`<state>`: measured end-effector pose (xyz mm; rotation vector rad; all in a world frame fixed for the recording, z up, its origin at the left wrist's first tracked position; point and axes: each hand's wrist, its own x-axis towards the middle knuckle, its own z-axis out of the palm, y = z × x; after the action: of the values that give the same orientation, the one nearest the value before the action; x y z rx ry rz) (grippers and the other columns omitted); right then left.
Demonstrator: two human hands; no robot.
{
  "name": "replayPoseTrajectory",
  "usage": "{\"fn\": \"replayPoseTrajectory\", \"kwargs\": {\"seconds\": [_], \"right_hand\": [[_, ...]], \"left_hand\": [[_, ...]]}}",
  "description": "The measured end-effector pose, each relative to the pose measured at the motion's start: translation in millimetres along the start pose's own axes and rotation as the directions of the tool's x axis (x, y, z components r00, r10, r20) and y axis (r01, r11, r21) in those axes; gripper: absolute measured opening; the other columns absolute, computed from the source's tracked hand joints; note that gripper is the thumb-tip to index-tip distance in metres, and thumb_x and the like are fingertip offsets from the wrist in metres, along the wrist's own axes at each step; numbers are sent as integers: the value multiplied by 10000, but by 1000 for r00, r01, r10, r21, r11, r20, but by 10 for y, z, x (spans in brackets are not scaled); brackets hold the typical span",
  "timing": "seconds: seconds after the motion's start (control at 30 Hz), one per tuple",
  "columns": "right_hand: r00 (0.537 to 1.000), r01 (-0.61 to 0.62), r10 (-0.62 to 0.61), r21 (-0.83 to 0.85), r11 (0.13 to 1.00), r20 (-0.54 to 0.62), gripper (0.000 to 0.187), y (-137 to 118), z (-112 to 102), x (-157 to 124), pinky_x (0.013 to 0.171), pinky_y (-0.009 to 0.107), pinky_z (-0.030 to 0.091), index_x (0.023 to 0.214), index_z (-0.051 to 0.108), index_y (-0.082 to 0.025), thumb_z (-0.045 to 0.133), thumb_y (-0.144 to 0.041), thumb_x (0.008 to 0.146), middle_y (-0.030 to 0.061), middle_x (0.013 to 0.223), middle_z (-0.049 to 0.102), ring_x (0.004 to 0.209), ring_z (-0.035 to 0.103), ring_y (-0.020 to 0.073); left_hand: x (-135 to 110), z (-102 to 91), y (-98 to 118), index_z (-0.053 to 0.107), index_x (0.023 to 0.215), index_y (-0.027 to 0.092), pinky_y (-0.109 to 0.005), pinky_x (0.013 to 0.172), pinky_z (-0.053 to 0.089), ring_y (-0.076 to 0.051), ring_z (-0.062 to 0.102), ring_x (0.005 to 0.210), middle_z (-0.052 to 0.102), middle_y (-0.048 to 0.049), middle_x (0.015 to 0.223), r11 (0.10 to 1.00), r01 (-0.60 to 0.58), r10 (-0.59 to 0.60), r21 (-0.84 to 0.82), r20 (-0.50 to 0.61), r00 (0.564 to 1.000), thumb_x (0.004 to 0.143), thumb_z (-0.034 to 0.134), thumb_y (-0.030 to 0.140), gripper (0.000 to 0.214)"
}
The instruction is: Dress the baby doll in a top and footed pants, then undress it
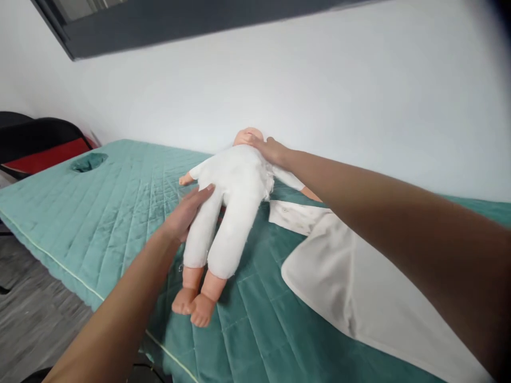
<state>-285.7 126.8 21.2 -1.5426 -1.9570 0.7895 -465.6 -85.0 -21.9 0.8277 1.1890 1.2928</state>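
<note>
A baby doll (235,207) with a white cloth body and bare plastic hands and feet lies on the green quilted bed cover (255,330), its feet toward me. My left hand (190,210) is closed round the doll's hip and upper leg on the left side, thumb on top, the other fingers partly hidden. At the far end, my right hand (269,149) holds the doll by the neck and shoulder, just below the head; some of its fingertips are hidden. A white cloth garment (339,266) is spread to the right of the doll, partly under my right forearm.
The bed stands against a white wall (179,90) with a dark-framed window (191,26) above. A round face hole (88,162) opens in the cover at the far left. Beyond it stands a black and red chair (48,151). Grey flooring (32,314) shows at lower left.
</note>
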Motion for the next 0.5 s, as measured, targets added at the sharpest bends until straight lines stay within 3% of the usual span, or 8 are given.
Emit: {"fn": "replayPoseTrajectory", "kwargs": {"seconds": [0.13,0.3,0.4,0.5], "right_hand": [[996,5,-7,-24,1000,-93,1098,212,-870,-533,1069,497,430,1479,358,3,413,-863,806,304,1500,446,1315,521,408],[972,-98,65,-140,985,-224,992,987,-1873,-1321,1070,536,423,1447,405,-96,458,-845,799,268,1473,495,1293,539,403],[947,-251,203,-176,952,-250,970,1520,-2184,-1747,1073,523,426,1449,399,-97,469,-824,809,270,1477,493,1292,546,398],[934,-319,276,-183,930,-226,934,1956,-2253,-2021,1051,493,454,1435,417,-117,472,-814,815,260,1470,508,1275,569,387]], "left_hand": [[-269,696,-49,561,1281,221,-461,686,634,-311,746,885,740,-122,1120,997,-71,75,-33,157,985,836,698,468,527],[-681,1853,-509,511,1326,242,-480,751,632,-329,739,935,721,-140,1184,996,-13,37,-83,295,955,797,730,477,618],[-922,2382,-854,519,1308,247,-455,825,625,-323,721,1022,688,-148,1261,994,47,-8,-101,356,935,789,744,479,611],[-1081,2678,-1089,529,1304,256,-436,910,603,-308,687,1125,664,-134,1311,991,76,-31,-109,364,931,791,749,486,604]]}}
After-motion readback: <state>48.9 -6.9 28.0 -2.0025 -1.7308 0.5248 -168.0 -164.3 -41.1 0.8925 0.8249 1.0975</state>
